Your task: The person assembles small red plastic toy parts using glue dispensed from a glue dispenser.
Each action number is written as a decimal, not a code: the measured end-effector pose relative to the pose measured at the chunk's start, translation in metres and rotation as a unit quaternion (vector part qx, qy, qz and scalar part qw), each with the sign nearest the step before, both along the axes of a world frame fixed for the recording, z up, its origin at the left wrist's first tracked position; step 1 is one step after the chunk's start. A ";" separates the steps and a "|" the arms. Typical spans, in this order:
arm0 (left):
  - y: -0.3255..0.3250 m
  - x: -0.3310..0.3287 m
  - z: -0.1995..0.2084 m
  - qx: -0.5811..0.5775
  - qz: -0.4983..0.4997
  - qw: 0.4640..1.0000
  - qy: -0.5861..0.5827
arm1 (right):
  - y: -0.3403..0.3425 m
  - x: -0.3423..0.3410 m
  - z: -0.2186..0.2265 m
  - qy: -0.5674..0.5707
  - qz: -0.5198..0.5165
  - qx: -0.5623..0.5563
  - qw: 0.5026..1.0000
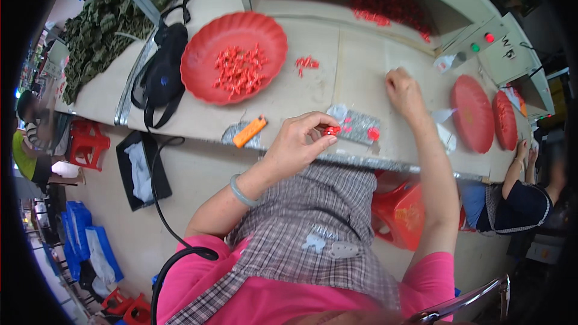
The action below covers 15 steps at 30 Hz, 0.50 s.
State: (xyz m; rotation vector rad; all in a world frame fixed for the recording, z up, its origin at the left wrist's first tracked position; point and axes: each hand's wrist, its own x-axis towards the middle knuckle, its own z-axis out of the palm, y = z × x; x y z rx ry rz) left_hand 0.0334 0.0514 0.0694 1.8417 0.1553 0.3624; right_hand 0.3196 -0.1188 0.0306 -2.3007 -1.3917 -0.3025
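Between the thumb and fingers of my left hand (pixel 301 141) is a small red piece (pixel 330 130), too small to name more exactly. Just right of that hand, a grey strip (pixel 361 126) lies along the bench's front edge, with pink bits and a round red piece (pixel 373 133) on it. A small clear cup (pixel 337 112) touches its far left end. My right hand (pixel 406 91) is over the bench farther right, its fingers curled; whether they hold anything is hidden. Beyond my left hand lies a little heap of red pieces (pixel 307 64).
A red scalloped bowl (pixel 192 63) with many red pieces stands at the left, beside a black bag (pixel 167 66). An orange lighter-like object (pixel 250 132) lies at the front edge. Two red dishes (pixel 472 114) stand right, near another person's arms (pixel 518 159). A light-coloured cabinet (pixel 445 0) rises behind.
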 end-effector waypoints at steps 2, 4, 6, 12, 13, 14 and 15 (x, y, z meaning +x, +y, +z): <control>-0.009 -0.011 -0.009 -0.076 -0.041 0.996 0.030 | -0.001 0.013 -0.004 0.000 -0.001 0.002 1.000; -0.018 -0.023 -0.018 -0.125 -0.054 0.988 0.078 | 0.004 0.015 0.000 0.050 0.004 0.000 0.999; -0.026 -0.029 -0.032 -0.153 -0.078 0.983 0.069 | 0.008 0.012 0.008 0.090 -0.010 -0.014 0.996; -0.040 -0.037 -0.030 -0.295 -0.124 0.940 0.122 | -0.009 -0.025 0.021 0.031 -0.031 -0.017 0.999; -0.041 -0.037 -0.030 -0.308 -0.126 0.937 0.110 | -0.012 -0.035 0.025 0.032 -0.030 -0.018 0.999; -0.041 -0.038 -0.032 -0.309 -0.125 0.936 0.110 | -0.015 -0.047 0.031 0.110 -0.036 0.031 0.993; -0.041 -0.039 -0.033 -0.315 -0.134 0.933 0.114 | -0.020 -0.060 0.037 0.187 -0.043 0.080 0.978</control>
